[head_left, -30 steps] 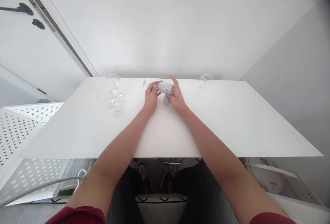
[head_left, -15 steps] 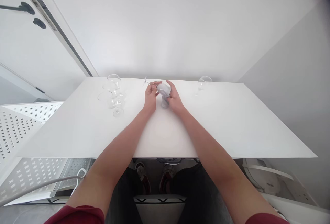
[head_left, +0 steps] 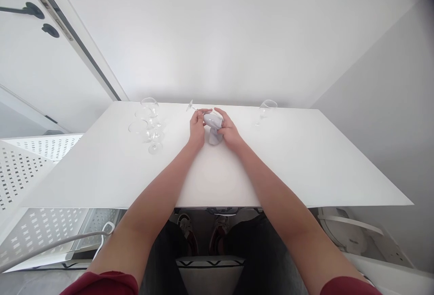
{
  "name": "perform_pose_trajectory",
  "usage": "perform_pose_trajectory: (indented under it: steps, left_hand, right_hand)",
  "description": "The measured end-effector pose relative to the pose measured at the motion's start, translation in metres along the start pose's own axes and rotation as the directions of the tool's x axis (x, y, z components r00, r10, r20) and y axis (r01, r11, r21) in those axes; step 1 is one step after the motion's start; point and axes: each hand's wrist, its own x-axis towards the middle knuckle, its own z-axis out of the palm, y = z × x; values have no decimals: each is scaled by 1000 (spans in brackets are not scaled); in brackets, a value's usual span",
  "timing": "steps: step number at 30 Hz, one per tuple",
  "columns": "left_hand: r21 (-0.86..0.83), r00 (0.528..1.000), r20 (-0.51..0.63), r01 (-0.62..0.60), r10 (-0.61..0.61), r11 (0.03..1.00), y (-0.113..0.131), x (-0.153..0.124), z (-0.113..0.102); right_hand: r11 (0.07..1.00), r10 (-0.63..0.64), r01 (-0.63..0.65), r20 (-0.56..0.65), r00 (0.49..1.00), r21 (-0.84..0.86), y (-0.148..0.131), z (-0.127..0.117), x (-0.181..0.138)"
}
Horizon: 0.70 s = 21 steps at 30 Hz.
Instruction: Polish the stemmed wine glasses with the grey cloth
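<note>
Tilted on its side above the table, a stemmed wine glass (head_left: 212, 120) is between my two hands, its foot pointing to the upper left. My left hand (head_left: 198, 125) is closed around the glass near its stem. A light grey cloth (head_left: 214, 137) hangs down below the bowl. Fingers of my right hand (head_left: 228, 130) press that cloth against the bowl at the rim end; how much cloth is inside the bowl I cannot make out. Several clear stemmed glasses (head_left: 155, 148) stand in a cluster to the left. One more wine glass (head_left: 267, 108) stands apart on the right.
The white table (head_left: 305, 164) meets a white wall behind. A perforated white rack (head_left: 23, 168) stands off the table's left edge. A door with a dark handle (head_left: 34, 11) is at the upper left. A grey cable (head_left: 61, 240) runs at the lower left.
The held glass has tilted slightly, its foot shifting a little left. My right hand has moved a little to the left with the cloth. The standing glasses have stayed put.
</note>
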Motion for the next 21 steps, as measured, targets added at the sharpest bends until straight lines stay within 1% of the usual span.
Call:
perform_pose_trajectory:
  steps: [2,4,6,7,8,9,10,11,13,14,15,16,18,19,20,21]
  left_hand:
    - [-29,997,-66,34,-36,999,-3,3,-2]
    - [-24,991,-97,92,-94,995,-5,6,-2]
    - [12,992,-51,117,-116,993,-5,5,-1]
    - [33,994,-10,107,-106,994,-4,4,-1]
    - [51,995,35,88,-89,995,-3,3,0]
    - [59,995,67,66,-70,996,-2,1,1]
    - [54,996,73,49,-53,997,-2,1,1]
    - [39,997,55,43,-45,998,-1,1,0]
    - [9,998,-26,51,-51,999,-2,2,-2]
    - [2,996,-69,63,-63,998,-3,3,-3]
    - [1,992,-96,79,-78,997,-5,5,-3]
    - [9,991,-97,92,-91,996,-6,5,-4]
    - [41,994,-47,97,-95,994,-7,6,-3]
    - [57,996,-19,92,-91,994,-8,5,-3]
    - [71,996,-3,84,-84,994,-8,5,-3]
    - [79,997,1,76,-76,994,-7,4,-3]
  right_hand:
    - [998,17,-17,4,1000,66,-1,-1,1]
    - [995,3,5,-77,997,98,-1,-5,2]
    - [996,-31,46,-188,982,74,0,-9,3]
    - [997,-45,58,-231,972,50,0,-11,3]
    - [998,-47,56,-249,967,27,1,-12,3]
    - [999,-34,38,-236,971,13,1,-11,3]
    - [1000,-8,10,-197,980,11,2,-10,3]
    - [1000,21,-19,-141,990,17,1,-9,2]
    - [998,47,-45,-55,997,41,1,-6,2]
    - [998,36,-33,-53,998,55,0,-6,3]
    - [998,12,-7,-79,997,65,-1,-6,3]
    - [998,-17,25,-121,993,66,-1,-6,3]
    - [997,-62,69,-203,977,27,-2,-9,4]
    - [997,-72,72,-221,973,-7,-2,-9,4]
    - [997,-72,64,-216,974,-44,-2,-10,3]
    - [996,-60,46,-185,981,-80,-1,-9,2]
